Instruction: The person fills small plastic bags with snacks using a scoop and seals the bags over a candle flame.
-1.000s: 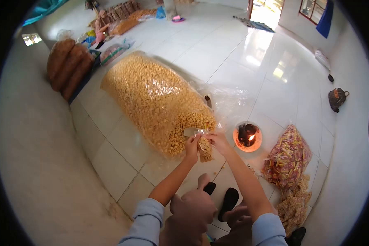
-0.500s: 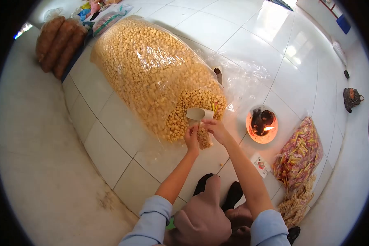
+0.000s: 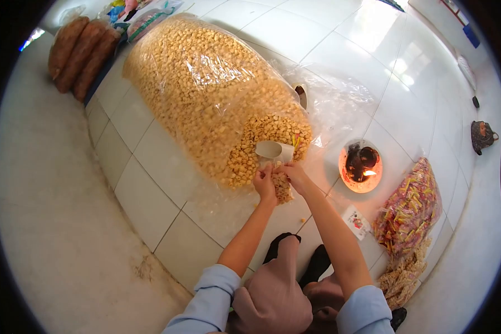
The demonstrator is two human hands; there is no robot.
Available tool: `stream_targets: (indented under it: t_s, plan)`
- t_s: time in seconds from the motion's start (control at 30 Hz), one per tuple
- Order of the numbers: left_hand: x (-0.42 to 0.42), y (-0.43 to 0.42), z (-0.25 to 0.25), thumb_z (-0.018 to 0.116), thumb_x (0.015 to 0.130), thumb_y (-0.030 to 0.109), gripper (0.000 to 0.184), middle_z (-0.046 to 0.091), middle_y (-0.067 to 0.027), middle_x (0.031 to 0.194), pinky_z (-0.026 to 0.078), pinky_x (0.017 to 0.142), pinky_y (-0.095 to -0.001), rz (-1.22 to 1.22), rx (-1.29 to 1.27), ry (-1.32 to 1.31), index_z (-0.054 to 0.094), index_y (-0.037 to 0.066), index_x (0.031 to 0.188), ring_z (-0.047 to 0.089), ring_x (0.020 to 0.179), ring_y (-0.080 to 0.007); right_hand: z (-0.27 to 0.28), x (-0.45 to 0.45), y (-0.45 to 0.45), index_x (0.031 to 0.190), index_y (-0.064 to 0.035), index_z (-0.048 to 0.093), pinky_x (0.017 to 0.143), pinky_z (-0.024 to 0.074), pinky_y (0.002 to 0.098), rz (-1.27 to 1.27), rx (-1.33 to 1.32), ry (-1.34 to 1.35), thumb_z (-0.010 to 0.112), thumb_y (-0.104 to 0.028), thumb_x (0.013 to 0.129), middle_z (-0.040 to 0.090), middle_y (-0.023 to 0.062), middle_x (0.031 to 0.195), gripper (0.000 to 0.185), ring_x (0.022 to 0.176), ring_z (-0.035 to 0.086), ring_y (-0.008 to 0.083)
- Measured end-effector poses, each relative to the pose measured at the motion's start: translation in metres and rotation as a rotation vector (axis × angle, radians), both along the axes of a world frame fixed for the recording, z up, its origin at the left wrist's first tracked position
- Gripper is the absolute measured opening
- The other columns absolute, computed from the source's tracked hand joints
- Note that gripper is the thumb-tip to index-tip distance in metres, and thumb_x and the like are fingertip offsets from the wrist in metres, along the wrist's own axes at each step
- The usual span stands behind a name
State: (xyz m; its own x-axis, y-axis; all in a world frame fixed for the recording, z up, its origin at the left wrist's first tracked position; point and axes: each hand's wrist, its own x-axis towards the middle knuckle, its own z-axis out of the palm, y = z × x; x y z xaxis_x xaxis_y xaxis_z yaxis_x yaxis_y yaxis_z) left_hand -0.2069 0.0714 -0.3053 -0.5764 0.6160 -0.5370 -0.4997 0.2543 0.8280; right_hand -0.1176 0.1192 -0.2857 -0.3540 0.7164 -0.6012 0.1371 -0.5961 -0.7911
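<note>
My left hand is closed, its fingers pinched at the top of a small clear plastic bag of snack rings. My right hand grips the same bag's upper edge from the right, its fingertips close to the left ones. Just beyond the fingers, a whitish cup-like scoop lies on its side on the loose snack pieces. These spill at the mouth of a huge clear plastic sack of yellow snacks. A small yellow-red packet rests beside the scoop.
To the right, a small flame burns in a dish on the tiled floor. Near it are a printed card and a bag of yellow-red packets. Brown filled bags stand by the left wall.
My right hand has come down from beside the scoop to the small bag's top, closer to my left hand. The whole view has shifted slightly.
</note>
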Motion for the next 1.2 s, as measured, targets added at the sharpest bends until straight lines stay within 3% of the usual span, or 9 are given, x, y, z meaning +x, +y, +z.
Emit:
stream_targets:
  t_s: [0.07, 0.2, 0.37, 0.5, 0.7, 0.77, 0.9, 0.97, 1.2]
  plan:
    - [0.001, -0.001, 0.003, 0.062, 0.082, 0.024, 0.021, 0.052, 0.0004, 0.074, 0.042, 0.059, -0.0251, 0.030, 0.009, 0.023, 0.049, 0.008, 0.076, 0.050, 0.067, -0.0092, -0.015, -0.007, 0.000, 0.079, -0.0023, 0.060, 0.054, 0.0380, 0.0205, -0.215, -0.217, 0.151, 0.062, -0.014, 0.074, 0.055, 0.0018, 0.071, 0.013, 0.062, 0.050, 0.0106]
    - [0.004, -0.001, 0.004, 0.062, 0.082, 0.028, 0.026, 0.042, 0.0018, 0.070, 0.036, 0.061, -0.0244, 0.068, -0.061, -0.006, 0.050, 0.006, 0.074, 0.040, 0.066, -0.0099, -0.002, -0.017, -0.004, 0.077, -0.0036, 0.060, 0.053, 0.0382, 0.0206, -0.317, -0.194, 0.137, 0.062, -0.014, 0.072, 0.056, 0.0027, 0.071, 0.012, 0.062, 0.051, 0.0123]
    - [0.005, -0.002, 0.013, 0.059, 0.084, 0.027, 0.024, 0.046, -0.0003, 0.074, 0.040, 0.062, -0.0265, 0.104, -0.126, -0.148, 0.048, 0.006, 0.080, 0.044, 0.068, -0.0108, -0.011, -0.017, 0.004, 0.083, -0.0066, 0.062, 0.060, 0.0410, 0.0262, -0.214, -0.166, -0.205, 0.057, -0.040, 0.079, 0.055, 0.0035, 0.072, 0.034, 0.069, 0.052, 0.0128]
    - [0.003, -0.007, 0.004, 0.055, 0.086, 0.025, 0.021, 0.050, -0.0025, 0.080, 0.044, 0.064, -0.0271, 0.198, -0.099, -0.257, 0.046, 0.006, 0.084, 0.050, 0.072, -0.0120, -0.004, -0.012, 0.011, 0.086, -0.0080, 0.062, 0.064, 0.0412, 0.0304, -0.196, -0.333, -0.090, 0.053, -0.049, 0.080, 0.054, 0.0035, 0.074, 0.042, 0.074, 0.051, 0.0131]
    - [0.015, -0.010, 0.014, 0.057, 0.085, 0.024, 0.018, 0.052, -0.0003, 0.081, 0.043, 0.059, -0.0219, 0.104, 0.120, -0.255, 0.049, 0.008, 0.081, 0.050, 0.068, -0.0085, 0.021, 0.000, 0.009, 0.084, -0.0045, 0.061, 0.063, 0.0395, 0.0291, 0.115, -0.098, -0.258, 0.061, -0.038, 0.078, 0.054, 0.0030, 0.076, 0.034, 0.075, 0.049, 0.0120]
    - [0.019, -0.010, 0.033, 0.056, 0.085, 0.023, 0.017, 0.052, 0.0008, 0.079, 0.042, 0.059, -0.0205, 0.004, 0.165, -0.276, 0.050, 0.008, 0.080, 0.050, 0.068, -0.0072, 0.040, 0.018, 0.007, 0.080, -0.0020, 0.060, 0.063, 0.0382, 0.0237, 0.036, 0.222, -0.213, 0.063, -0.024, 0.078, 0.054, 0.0031, 0.077, 0.022, 0.075, 0.048, 0.0093]
    - [0.038, 0.000, 0.085, 0.054, 0.087, 0.019, 0.013, 0.053, 0.0024, 0.078, 0.040, 0.062, -0.0178, -0.321, 0.376, -0.286, 0.054, 0.006, 0.082, 0.050, 0.071, -0.0046, 0.112, 0.055, -0.012, 0.077, -0.0007, 0.061, 0.063, 0.0379, 0.0200, -0.219, 0.396, -0.135, 0.061, -0.015, 0.079, 0.055, 0.0020, 0.075, 0.015, 0.074, 0.048, 0.0068]
    - [0.050, 0.003, 0.128, 0.053, 0.087, 0.018, 0.012, 0.053, 0.0022, 0.079, 0.040, 0.062, -0.0180, -0.410, 0.472, -0.277, 0.055, 0.006, 0.086, 0.050, 0.072, -0.0042, 0.147, 0.075, -0.018, 0.078, -0.0010, 0.061, 0.066, 0.0398, 0.0206, -0.307, 0.687, -0.046, 0.061, -0.013, 0.080, 0.055, 0.0011, 0.073, 0.012, 0.073, 0.050, 0.0066]
    - [0.093, 0.005, 0.238, 0.055, 0.086, 0.015, 0.012, 0.055, 0.0015, 0.079, 0.041, 0.067, -0.0182, -0.749, 0.686, -0.255, 0.054, 0.004, 0.093, 0.051, 0.074, -0.0039, 0.252, 0.133, -0.047, 0.081, -0.0001, 0.060, 0.064, 0.0428, 0.0186, -0.489, 0.794, -0.007, 0.064, -0.008, 0.078, 0.060, 0.0025, 0.077, 0.009, 0.070, 0.053, 0.0055]
